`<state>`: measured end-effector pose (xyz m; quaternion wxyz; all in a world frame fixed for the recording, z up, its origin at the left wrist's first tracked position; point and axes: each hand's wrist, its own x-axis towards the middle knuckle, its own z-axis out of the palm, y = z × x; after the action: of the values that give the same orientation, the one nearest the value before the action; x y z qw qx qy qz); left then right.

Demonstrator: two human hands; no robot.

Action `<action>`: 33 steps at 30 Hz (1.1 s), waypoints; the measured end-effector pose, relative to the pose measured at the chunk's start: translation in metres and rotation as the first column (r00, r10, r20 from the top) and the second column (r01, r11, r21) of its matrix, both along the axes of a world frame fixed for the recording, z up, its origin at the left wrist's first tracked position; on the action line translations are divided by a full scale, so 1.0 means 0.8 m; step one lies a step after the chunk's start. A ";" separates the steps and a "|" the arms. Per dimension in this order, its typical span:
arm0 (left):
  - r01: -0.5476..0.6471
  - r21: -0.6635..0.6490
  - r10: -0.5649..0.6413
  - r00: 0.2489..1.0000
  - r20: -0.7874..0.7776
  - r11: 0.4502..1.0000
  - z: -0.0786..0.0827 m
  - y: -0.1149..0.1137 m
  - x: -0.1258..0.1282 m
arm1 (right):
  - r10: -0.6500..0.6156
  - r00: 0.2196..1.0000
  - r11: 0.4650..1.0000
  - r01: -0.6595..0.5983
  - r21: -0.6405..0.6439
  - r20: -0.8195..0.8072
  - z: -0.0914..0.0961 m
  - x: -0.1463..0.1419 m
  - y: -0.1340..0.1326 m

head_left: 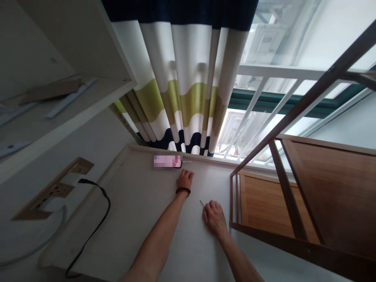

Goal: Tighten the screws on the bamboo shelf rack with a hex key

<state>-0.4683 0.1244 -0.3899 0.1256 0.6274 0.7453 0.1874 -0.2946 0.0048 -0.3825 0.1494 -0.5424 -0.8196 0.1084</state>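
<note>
My left hand [185,180], with a dark beaded bracelet [183,191] at the wrist, rests near the back of the white tabletop [141,203]. Its fingers are curled together, and anything between them is too small to make out. Just beyond it, against the back edge, lies a pinkish, blurred-out box-like item [166,161] with a dark rim at its right end. A thin pale stick [187,161] lies beside that end. Closer to me, my right hand [215,217] is closed around a thin metal rod [202,203], whose tip points up and left; the rest is hidden.
A brown wooden chair or folding frame [264,196] stands close on the right. Left are a wall socket panel [55,192], a black cable [107,199] over the tabletop and a shelf [96,98]. A striped curtain [190,98] and window railing [282,72] are behind.
</note>
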 end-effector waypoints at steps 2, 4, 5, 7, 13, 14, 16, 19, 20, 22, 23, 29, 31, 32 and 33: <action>0.003 0.032 -0.004 1.000 0.016 0.999 -0.005 -0.022 0.001 | -0.013 1.000 1.000 0.013 -0.007 -0.025 -0.002 -0.002 0.001; 0.023 0.057 -0.025 0.999 0.031 0.998 -0.008 -0.053 0.004 | -0.041 0.997 0.999 0.040 -0.015 -0.059 -0.004 -0.003 0.000; 0.032 0.068 -0.035 0.999 0.041 0.997 -0.008 -0.071 0.005 | -0.064 0.995 0.998 0.062 -0.020 -0.078 -0.004 -0.002 -0.003; 0.051 0.083 -0.057 0.996 0.069 0.995 -0.007 -0.109 0.008 | -0.102 0.988 0.994 0.098 -0.036 -0.119 -0.004 0.001 -0.014; 0.094 0.085 -0.111 0.967 0.230 0.992 0.002 -0.188 0.032 | -0.124 0.970 0.988 0.101 -0.121 -0.207 0.004 0.045 -0.083; 0.119 0.069 -0.134 0.955 0.266 0.990 0.004 -0.195 0.041 | -0.132 0.969 0.985 0.104 -0.140 -0.210 0.006 0.057 -0.095; 0.179 0.036 -0.181 0.925 0.335 0.983 0.009 -0.207 0.063 | -0.154 0.965 0.977 0.117 -0.178 -0.210 0.010 0.085 -0.117; 0.284 -0.007 -0.253 0.866 0.430 0.959 0.017 -0.226 0.106 | -0.211 0.956 0.961 0.165 -0.220 -0.204 0.018 0.141 -0.147; 0.324 -0.018 -0.280 0.843 0.459 0.946 0.019 -0.233 0.123 | -0.239 0.950 0.954 0.192 -0.229 -0.202 0.021 0.162 -0.157; 0.410 -0.034 -0.337 0.792 0.510 0.912 0.025 -0.247 0.160 | -0.301 0.932 0.937 0.250 -0.242 -0.202 0.025 0.210 -0.175; 0.453 -0.039 -0.365 0.763 0.533 0.891 0.028 -0.253 0.180 | -0.334 0.921 0.927 0.281 -0.248 -0.203 0.027 0.236 -0.184; 0.620 -0.067 -0.436 0.620 0.653 0.782 0.051 -0.279 0.329 | -0.518 0.828 0.848 0.462 -0.261 -0.217 0.033 0.401 -0.224; 0.650 -0.075 -0.438 0.588 0.680 0.756 0.059 -0.284 0.381 | -0.569 0.787 0.819 0.516 -0.252 -0.239 0.034 0.449 -0.227; 0.663 -0.078 -0.441 0.577 0.688 0.745 0.063 -0.286 0.406 | -0.590 0.766 0.806 0.538 -0.246 -0.254 0.034 0.469 -0.226; 0.672 -0.081 -0.444 0.570 0.692 0.736 0.065 -0.287 0.429 | -0.605 0.748 0.796 0.556 -0.241 -0.274 0.033 0.488 -0.223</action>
<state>-0.1255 -0.1052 -0.3377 0.5258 0.7004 0.4365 0.2060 0.0954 -0.1740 -0.3561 0.2739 -0.7529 -0.5616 0.2065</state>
